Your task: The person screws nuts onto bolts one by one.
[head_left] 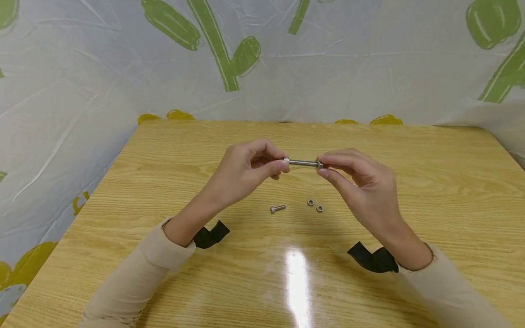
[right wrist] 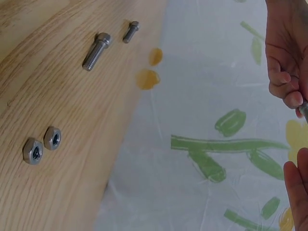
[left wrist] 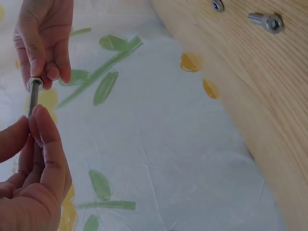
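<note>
A long metal bolt (head_left: 302, 162) is held level above the table between both hands. My left hand (head_left: 246, 171) pinches its head end between thumb and forefinger. At the other end, my right hand (head_left: 365, 182) pinches a nut (head_left: 320, 165) that sits around the bolt's tip. In the left wrist view the nut (left wrist: 35, 83) and shaft (left wrist: 32, 98) show between the two hands. Only the fingers of my right hand (right wrist: 299, 187) appear at the edge of the right wrist view.
On the wooden table (head_left: 164, 182) below the hands lie a socket-head bolt (head_left: 277, 208) and two nuts (head_left: 311, 202). A smaller bolt (right wrist: 131, 31) shows beyond the larger one in the right wrist view. Patterned sheeting (head_left: 328, 68) hangs behind the table.
</note>
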`<state>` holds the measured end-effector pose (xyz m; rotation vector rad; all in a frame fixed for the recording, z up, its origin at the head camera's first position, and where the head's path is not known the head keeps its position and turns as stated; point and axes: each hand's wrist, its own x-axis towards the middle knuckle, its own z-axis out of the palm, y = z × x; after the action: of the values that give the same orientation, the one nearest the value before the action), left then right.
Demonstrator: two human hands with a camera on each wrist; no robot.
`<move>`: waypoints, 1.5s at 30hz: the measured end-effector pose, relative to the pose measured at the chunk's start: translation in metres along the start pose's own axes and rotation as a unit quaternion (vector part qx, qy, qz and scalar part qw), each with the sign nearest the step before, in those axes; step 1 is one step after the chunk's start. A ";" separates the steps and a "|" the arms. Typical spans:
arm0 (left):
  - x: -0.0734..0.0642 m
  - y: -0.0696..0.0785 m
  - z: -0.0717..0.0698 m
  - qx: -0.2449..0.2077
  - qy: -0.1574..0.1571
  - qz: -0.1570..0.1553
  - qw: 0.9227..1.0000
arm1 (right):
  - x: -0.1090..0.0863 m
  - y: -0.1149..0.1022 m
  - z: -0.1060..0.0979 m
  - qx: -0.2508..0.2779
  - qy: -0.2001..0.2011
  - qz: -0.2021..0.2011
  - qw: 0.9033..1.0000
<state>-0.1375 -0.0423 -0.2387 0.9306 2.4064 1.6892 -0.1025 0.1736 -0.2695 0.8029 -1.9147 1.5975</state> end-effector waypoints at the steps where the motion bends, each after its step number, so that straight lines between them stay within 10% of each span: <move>1: 0.000 0.001 0.000 -0.008 -0.002 -0.006 1.000 | 0.000 0.000 0.000 -0.013 -0.001 -0.009 1.000; 9: 0.000 0.005 0.001 -0.053 -0.009 -0.050 0.997 | 0.001 0.003 0.001 -0.146 0.024 -0.105 0.983; 18: 0.002 0.007 0.000 -0.134 -0.021 -0.094 0.986 | 0.002 0.006 0.001 -0.134 0.028 -0.128 0.982; 31: 0.001 0.005 0.001 -0.167 -0.018 -0.077 0.983 | 0.000 -0.002 -0.001 0.062 0.008 0.030 0.998; 45: -0.001 -0.001 0.011 -0.074 0.014 0.007 0.997 | 0.004 -0.006 0.001 -0.056 -0.050 0.200 0.977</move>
<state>-0.1330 -0.0342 -0.2441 0.9093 2.2580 1.8673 -0.1009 0.1714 -0.2633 0.4779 -2.3280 1.6781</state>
